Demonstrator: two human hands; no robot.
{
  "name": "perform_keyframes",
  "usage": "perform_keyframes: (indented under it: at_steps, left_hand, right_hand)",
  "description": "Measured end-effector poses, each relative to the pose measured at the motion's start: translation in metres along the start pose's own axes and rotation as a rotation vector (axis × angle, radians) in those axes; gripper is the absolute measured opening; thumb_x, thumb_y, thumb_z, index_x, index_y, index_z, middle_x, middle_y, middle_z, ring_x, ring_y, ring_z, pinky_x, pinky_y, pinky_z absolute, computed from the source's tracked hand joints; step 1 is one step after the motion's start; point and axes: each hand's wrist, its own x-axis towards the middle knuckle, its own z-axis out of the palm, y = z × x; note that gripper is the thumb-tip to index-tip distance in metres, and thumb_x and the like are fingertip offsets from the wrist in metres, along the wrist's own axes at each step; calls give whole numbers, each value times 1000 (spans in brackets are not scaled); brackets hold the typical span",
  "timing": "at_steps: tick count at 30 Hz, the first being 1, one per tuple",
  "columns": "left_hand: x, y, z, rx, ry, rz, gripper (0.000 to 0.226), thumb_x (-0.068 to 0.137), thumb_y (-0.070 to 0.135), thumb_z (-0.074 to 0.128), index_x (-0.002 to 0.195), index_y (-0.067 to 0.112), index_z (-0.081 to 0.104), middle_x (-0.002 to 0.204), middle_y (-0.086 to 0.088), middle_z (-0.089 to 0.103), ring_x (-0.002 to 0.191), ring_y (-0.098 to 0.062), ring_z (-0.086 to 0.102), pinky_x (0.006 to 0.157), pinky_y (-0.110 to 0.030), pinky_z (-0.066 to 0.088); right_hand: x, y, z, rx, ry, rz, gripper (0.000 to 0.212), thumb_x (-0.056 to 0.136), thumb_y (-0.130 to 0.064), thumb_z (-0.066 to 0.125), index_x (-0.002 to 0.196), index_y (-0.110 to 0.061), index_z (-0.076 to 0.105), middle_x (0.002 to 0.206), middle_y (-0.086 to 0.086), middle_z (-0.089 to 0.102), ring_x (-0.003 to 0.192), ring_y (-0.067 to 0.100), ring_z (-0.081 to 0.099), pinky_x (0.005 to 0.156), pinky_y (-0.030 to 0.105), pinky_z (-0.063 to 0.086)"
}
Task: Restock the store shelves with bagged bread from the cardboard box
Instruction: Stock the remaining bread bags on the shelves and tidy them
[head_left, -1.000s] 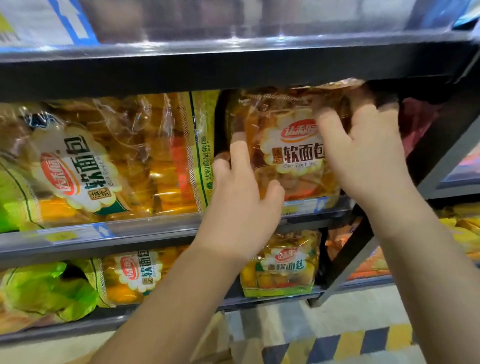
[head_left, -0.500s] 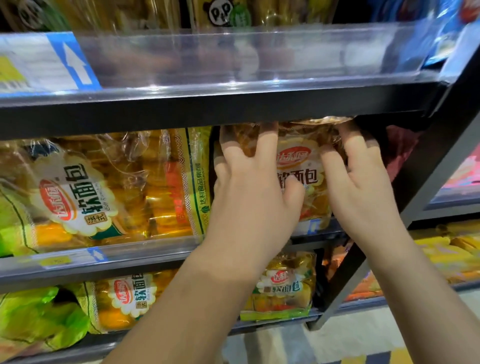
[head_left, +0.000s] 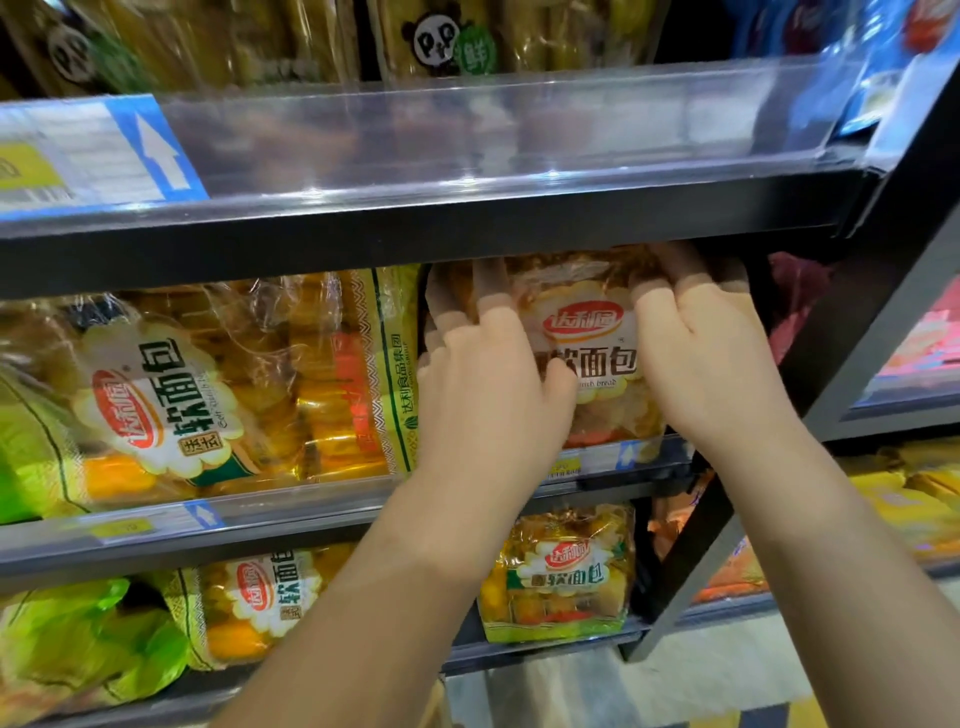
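Observation:
A clear bag of soft bread (head_left: 587, 358) with a red and white label stands upright at the right end of the middle shelf (head_left: 311, 514). My left hand (head_left: 488, 379) presses on the bag's left side, fingers spread up over its front. My right hand (head_left: 706, 364) grips its right side, fingertips curled over the top edge under the shelf above. Both hands hold the bag. The cardboard box is out of view.
More bread bags (head_left: 208, 384) fill the middle shelf to the left. A lower shelf holds further bags (head_left: 561, 577). The upper shelf (head_left: 415, 218) has a clear plastic lip and panda-marked packs (head_left: 447, 41). A black diagonal frame post (head_left: 779, 457) runs on the right.
The view has tilted upward. My left hand has slid up from the bag's lower left to its upper front; the bag sits deeper on the shelf, with my right hand still on its right side.

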Motion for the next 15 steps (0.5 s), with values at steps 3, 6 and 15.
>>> perform_keyframes:
  at_steps: [3, 6, 15]
  left_hand:
    - [-22, -11, 7, -203, 29, 8, 66, 96, 32, 67, 141, 30, 18, 136, -4, 34, 118, -21, 57, 92, -35, 59]
    - [-44, -23, 22, -371, -87, -89, 89, 99, 26, 63, 157, 34, -3, 160, 7, 15, 144, -15, 37, 110, -24, 40]
    - [-52, -32, 30, -237, -109, -93, 93, 101, 30, 57, 158, 40, -16, 148, 5, 27, 136, -14, 35, 112, -35, 42]
  right_hand:
    - [-14, 6, 2, 73, 59, -21, 43, 104, -36, 41, 147, -34, 37, 136, -7, 40, 112, 9, 43, 82, 17, 36]
    - [-33, 25, 10, 110, 29, 6, 55, 105, -45, 42, 155, -27, 24, 143, -12, 41, 126, 3, 43, 95, 5, 36]
    - [-50, 52, 25, -136, -47, 20, 54, 106, -50, 30, 154, -25, 23, 116, 7, 58, 99, 24, 59, 69, 35, 45]
